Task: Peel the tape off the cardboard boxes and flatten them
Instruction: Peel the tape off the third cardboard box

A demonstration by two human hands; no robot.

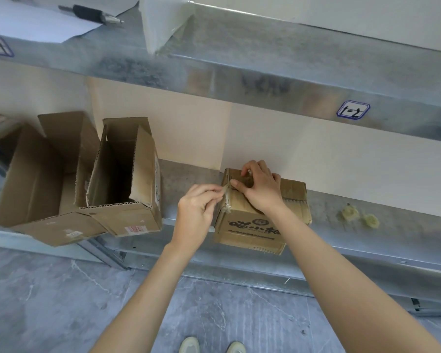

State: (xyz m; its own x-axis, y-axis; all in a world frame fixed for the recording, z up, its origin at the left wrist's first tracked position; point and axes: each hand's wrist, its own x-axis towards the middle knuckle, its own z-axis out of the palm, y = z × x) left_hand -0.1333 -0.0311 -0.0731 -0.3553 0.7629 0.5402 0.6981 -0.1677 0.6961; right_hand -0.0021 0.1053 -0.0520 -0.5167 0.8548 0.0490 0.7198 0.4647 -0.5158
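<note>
Seen through my remote feed from the head camera: a person stands at a galvanised metal shelf [189,174], working on a small box [252,225] set at the shelf's front edge. The left hand [197,207] pinches a strip of clear tape [225,193] between thumb and fingertips at the box's upper left corner. The right hand [261,187] grips the box top with bent fingers, thumb pointing toward the taped edge. The box front carries bold dark Chinese characters under a round logo; I cannot read them with confidence.

To the left stand two open boxes, one tall [127,179] with a red-printed sticker [135,229] too blurred to read, the other wider [41,179] and touching it. Two crumpled tape wads [349,214] lie right of the small box. A blue-bordered label [353,110] on the upper shelf's rim, upside down to me, appears to read "1-2". A pen [91,14] rests on paper [31,24] above.
</note>
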